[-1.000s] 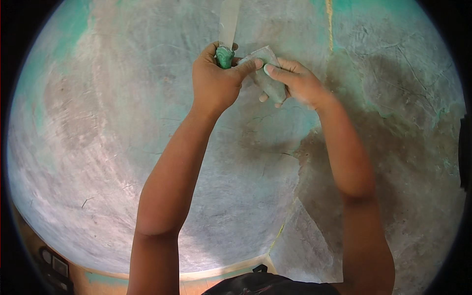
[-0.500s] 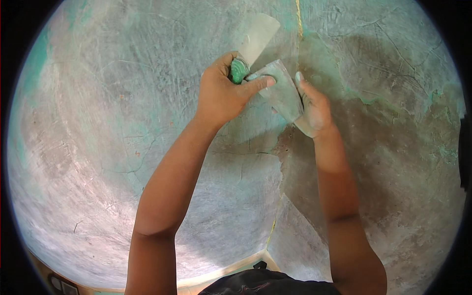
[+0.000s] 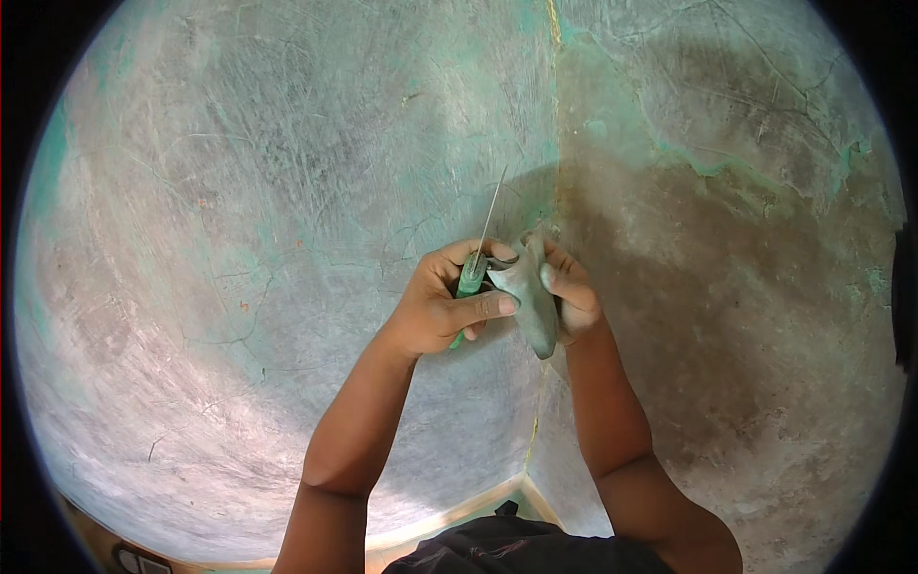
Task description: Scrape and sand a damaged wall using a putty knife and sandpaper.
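My left hand (image 3: pixel 426 311) is closed around the green handle of a scraper (image 3: pixel 469 276). Its flat blade stands nearly edge-on and points up. With the same hand's thumb and fingers I also pinch the left side of a folded grey sheet of sandpaper (image 3: pixel 537 311). My right hand (image 3: pixel 577 297) grips the sheet's right side, thumb in front and fingers curled behind. The sheet is bent into a narrow pointed fold between both hands. Parts of the fingers behind it are hidden.
A worn green-grey wall (image 3: pixel 287 191) with fine cracks is on the left. It meets another wall with a large brown patch (image 3: pixel 688 335) at a yellow-streaked corner (image 3: pixel 533 430). A pale border (image 3: pixel 421 536) runs along the lower edge.
Both hands have come down and closer together. The scraper has turned from showing its broad blade to nearly edge-on, and the sandpaper has gone from a flat fold to a bent, narrow one.
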Tool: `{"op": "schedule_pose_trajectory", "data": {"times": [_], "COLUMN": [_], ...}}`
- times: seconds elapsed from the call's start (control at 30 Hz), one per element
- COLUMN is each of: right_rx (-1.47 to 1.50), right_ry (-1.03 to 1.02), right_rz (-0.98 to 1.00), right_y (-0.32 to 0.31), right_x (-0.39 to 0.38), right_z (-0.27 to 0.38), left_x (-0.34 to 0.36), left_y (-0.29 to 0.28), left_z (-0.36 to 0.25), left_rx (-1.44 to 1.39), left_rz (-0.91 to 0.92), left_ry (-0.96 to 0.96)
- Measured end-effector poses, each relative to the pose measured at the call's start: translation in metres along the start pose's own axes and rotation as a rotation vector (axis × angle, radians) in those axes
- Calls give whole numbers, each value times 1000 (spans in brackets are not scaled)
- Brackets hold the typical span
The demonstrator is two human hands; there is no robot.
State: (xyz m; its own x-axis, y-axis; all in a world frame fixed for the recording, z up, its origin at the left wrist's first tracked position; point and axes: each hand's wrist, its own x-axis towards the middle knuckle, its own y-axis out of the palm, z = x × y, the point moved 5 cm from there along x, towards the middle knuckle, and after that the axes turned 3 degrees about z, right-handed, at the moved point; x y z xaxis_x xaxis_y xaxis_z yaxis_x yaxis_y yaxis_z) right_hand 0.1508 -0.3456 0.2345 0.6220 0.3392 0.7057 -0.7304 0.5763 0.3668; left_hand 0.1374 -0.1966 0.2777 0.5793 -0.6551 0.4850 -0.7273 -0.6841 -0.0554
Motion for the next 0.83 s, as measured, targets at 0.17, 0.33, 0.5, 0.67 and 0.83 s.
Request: {"op": "schedule_pose_trajectory", "data": {"times": [0.17, 0.33, 0.5, 0.67, 0.83], "right_rx": [-155, -207, -169, 120, -133], "right_ry": [111, 34, 18, -23, 197], "right_rz": [-90, -140, -126, -136, -222], "right_y": [-2, -8, -13, 1, -10], "right_x": [-6, -15, -26, -37, -44], "right_z": [-12, -9, -10, 3, -28], "left_x": [7, 11, 9, -1, -3], "left_y": [2, 4, 13, 1, 5], "left_z": [10, 15, 17, 27, 41], "left_rx": [124, 236, 213, 190, 277], "left_rz": [-97, -197, -196, -258, -182], "left_ry": [70, 112, 113, -94, -68]}}
